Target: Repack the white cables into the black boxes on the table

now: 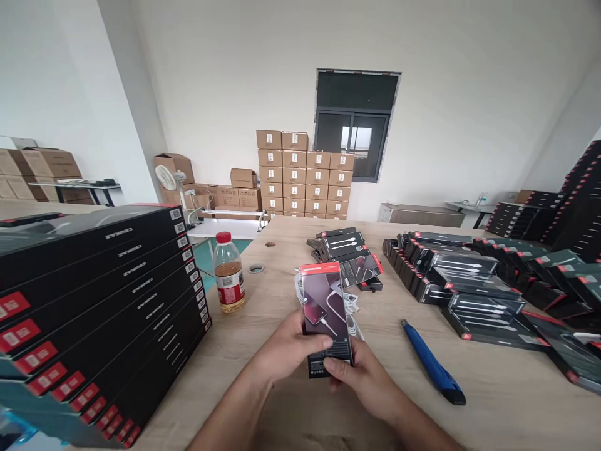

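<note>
A slim black box with a red top edge (325, 300), printed with a phone and a white cable, is held upright by both hands above the table's near middle. My left hand (293, 344) grips its left side, thumb across the front. My right hand (359, 373) holds the lower right corner, its thumb also on the front. Behind the box lie coiled white cables (351, 305), partly hidden by it. Just beyond them is a loose pile of similar black boxes (344, 244).
At left stand a tall stack of black boxes (141, 294) and a red-capped bottle (230, 275). A blue utility knife (432, 362) lies right of my hands on the wooden table (272, 419). Rows of black boxes (469, 269) fill the right side. Cartons (305, 175) stand by the wall.
</note>
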Action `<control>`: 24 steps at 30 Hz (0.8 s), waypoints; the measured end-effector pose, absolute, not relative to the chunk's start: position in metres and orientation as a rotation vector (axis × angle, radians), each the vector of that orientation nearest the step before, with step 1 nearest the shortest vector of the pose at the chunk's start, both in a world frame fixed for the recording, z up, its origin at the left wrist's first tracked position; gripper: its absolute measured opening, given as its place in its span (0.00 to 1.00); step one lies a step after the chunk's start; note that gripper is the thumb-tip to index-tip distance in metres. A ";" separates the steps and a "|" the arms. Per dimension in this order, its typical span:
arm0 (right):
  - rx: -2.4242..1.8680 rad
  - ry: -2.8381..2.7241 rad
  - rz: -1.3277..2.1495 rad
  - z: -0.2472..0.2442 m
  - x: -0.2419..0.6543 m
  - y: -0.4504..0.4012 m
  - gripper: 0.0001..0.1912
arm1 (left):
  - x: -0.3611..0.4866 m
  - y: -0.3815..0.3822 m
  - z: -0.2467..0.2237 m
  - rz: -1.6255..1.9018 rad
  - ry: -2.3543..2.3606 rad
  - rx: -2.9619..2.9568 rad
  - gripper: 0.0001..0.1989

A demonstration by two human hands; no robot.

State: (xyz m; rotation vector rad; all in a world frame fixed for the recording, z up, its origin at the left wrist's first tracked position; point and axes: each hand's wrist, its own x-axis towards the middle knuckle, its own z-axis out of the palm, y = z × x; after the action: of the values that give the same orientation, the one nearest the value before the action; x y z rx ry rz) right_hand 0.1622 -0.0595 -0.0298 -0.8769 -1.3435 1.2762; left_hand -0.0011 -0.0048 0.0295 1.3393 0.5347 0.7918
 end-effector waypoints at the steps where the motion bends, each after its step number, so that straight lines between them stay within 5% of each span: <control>1: -0.876 -1.334 1.282 -0.031 0.162 -0.058 0.19 | -0.004 -0.005 0.030 0.774 0.515 1.345 0.20; 9: -0.926 -1.387 1.128 -0.024 0.155 -0.058 0.17 | -0.004 -0.002 0.028 0.736 0.428 1.318 0.25; 17: -1.521 -1.802 0.173 -0.017 0.143 -0.060 0.20 | 0.013 -0.005 0.034 1.546 0.677 1.258 0.33; 22: -1.345 -1.922 0.445 -0.014 0.142 -0.067 0.37 | 0.005 -0.011 0.043 1.657 0.843 1.406 0.34; 24: -1.223 -1.822 0.641 -0.014 0.150 -0.067 0.35 | 0.000 -0.011 0.042 1.631 0.890 1.637 0.34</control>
State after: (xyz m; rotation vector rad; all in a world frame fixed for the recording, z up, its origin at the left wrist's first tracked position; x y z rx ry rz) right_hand 0.1498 -0.0673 -0.0142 -1.2232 -1.8223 0.6414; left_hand 0.0000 -0.0108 0.0423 1.6366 0.8900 1.6310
